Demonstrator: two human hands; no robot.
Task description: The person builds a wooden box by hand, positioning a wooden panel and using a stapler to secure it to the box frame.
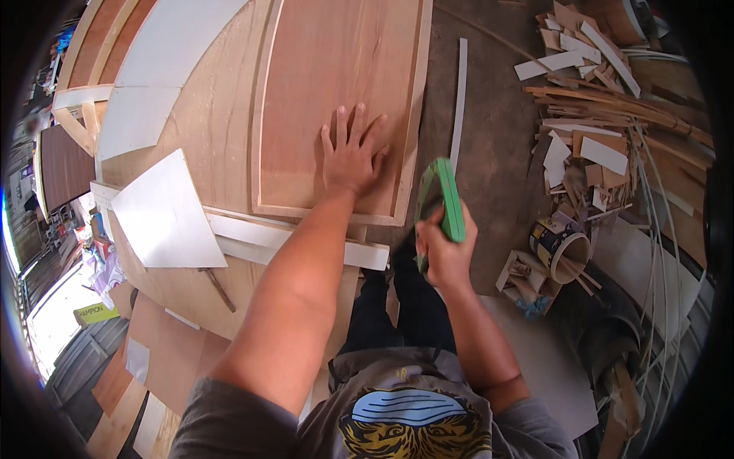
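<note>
My left hand (352,157) lies flat, fingers spread, on a reddish-brown plywood panel (336,61) with a pale wooden frame around its edges. To the right of the panel's near corner, my right hand (447,249) is closed around a green loop-shaped tool (453,203). The tool is held up beside the frame and partly blurred; its kind and working end cannot be made out. A thin whitish strip (460,99) runs up from behind the tool. Whether it is joined to the tool, I cannot tell.
A white four-sided sheet (168,214) and white-faced boards (298,243) lie near the panel's lower left, by a thin stick (219,291). Wood offcuts (596,153) pile up at right, above a tipped bucket (569,256) holding sticks. Loose boards (168,344) cover the lower left.
</note>
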